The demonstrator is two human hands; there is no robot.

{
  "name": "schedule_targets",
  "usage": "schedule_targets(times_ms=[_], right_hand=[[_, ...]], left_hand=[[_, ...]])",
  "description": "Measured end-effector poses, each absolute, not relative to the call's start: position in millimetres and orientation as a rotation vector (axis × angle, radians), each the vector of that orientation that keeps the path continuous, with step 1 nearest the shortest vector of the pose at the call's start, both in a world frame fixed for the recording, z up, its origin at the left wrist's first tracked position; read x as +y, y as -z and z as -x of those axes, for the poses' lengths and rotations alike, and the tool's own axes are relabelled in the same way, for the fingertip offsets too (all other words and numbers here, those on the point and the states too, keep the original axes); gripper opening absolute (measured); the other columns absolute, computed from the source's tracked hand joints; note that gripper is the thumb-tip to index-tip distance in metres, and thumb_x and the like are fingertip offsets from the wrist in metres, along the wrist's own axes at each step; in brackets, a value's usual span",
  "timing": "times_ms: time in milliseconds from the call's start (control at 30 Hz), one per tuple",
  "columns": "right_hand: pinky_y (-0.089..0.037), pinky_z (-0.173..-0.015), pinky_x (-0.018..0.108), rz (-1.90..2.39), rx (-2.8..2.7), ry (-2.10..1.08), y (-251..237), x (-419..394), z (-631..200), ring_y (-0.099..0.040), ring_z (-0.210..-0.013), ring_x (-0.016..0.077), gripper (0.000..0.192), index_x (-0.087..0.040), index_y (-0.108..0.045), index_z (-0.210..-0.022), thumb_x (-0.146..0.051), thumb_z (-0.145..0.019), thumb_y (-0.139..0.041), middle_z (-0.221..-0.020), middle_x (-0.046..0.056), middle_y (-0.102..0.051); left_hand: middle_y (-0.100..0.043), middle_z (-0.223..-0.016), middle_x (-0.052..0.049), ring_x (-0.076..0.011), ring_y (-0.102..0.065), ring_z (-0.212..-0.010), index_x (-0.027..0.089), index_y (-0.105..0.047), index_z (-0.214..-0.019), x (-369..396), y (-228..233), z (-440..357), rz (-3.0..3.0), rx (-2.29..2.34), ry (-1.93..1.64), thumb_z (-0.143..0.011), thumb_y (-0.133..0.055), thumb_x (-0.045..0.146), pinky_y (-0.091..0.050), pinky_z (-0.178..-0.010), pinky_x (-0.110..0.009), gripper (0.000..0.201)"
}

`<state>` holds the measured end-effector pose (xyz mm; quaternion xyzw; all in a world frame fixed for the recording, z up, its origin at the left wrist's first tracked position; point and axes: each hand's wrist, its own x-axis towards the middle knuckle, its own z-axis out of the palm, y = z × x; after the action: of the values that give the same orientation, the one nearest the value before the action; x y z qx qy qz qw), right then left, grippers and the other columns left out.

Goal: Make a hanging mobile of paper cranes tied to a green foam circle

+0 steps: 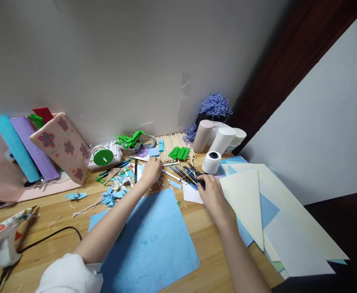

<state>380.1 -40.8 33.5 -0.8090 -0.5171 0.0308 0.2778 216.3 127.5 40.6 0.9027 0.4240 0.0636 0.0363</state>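
head view: both hands (181, 183) among pens (182, 174) (no writing legible).

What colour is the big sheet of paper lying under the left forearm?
Light blue with faint fibre flecks; the sheet of paper shows best in the head view.

On a wooden table (202, 228) against a grey wall, the left hand (150, 171) reaches into a scatter of pens (178, 173) and touches a white one, while the right hand (211, 193) closes on a dark tool (196, 179) beside a white spool (211, 162). A blue sheet (154, 240) lies between the forearms, cream paper (257, 195) to the right, a glue gun (5, 238) far left
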Motion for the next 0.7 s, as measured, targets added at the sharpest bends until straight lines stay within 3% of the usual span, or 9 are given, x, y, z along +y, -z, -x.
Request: schedule_targets(times_ms=[133, 300, 400, 533, 700], right_hand=[[-0.041, -0.081, 0.035, 2.365, -1.345, -0.189, -36.4, -52.6, -396.3, -0.052, -0.092, 0.0270, 0.016, -0.013, -0.056, -0.091, -0.016, -0.076, -0.052, -0.094, 0.013, -0.059], [-0.040, -0.080, 0.034, 2.548, -1.306, -0.139, -36.0, -53.3, -402.2, -0.055, -0.092, 0.0282, 0.026, -0.008, -0.053, -0.099, -0.013, -0.074, -0.051, -0.095, 0.017, -0.058], [-0.040, -0.077, 0.033, 2.563, -1.320, -0.182, -37.4, -51.9, -402.6, -0.056, -0.090, 0.0276, 0.029, -0.008, -0.054, -0.100, -0.014, -0.072, -0.051, -0.093, 0.016, -0.061], [-0.041, -0.073, 0.031, 2.454, -1.343, -0.276, -47.2, -55.6, -399.0, -0.058, -0.088, 0.0245, 0.026, -0.015, -0.056, -0.091, -0.022, -0.066, -0.057, -0.094, 0.010, -0.062], [-0.040, -0.061, 0.030, 2.317, -1.265, -0.469, -55.1, -58.7, -394.2, -0.057, -0.074, 0.0208, 0.023, -0.020, -0.053, -0.083, -0.031, -0.064, -0.059, -0.079, 0.003, -0.060]], left_hand=[[-0.056, -0.098, -0.017, -0.0292, -0.051, -0.099, 0.011, -0.058, -0.094, 123.5, -47.3, -208.0, -2.702, 1.518, -0.163, -0.080, -0.049, 0.021, -0.039, -0.081, -0.037, 0.019], [-0.053, -0.106, -0.025, -0.0364, -0.052, -0.099, 0.004, -0.052, -0.104, 117.0, -45.6, -190.5, -2.523, 1.778, -0.106, -0.066, -0.067, 0.031, -0.039, -0.078, -0.040, 0.049], [-0.058, -0.102, -0.021, -0.0328, -0.056, -0.094, 0.007, -0.053, -0.103, 119.4, -41.5, -181.8, -2.436, 1.767, -0.069, -0.065, -0.069, 0.034, -0.041, -0.073, -0.035, 0.050], [-0.065, -0.094, -0.011, -0.0255, -0.060, -0.088, 0.016, -0.057, -0.093, 126.8, -36.3, -172.5, -2.343, 1.688, -0.086, -0.066, -0.066, 0.037, -0.040, -0.066, -0.029, 0.035], [-0.065, -0.091, -0.008, -0.0225, -0.059, -0.084, 0.017, -0.056, -0.081, 135.2, -33.4, -163.3, -2.232, 1.694, -0.182, -0.064, -0.066, 0.041, -0.038, -0.060, -0.026, 0.030]])
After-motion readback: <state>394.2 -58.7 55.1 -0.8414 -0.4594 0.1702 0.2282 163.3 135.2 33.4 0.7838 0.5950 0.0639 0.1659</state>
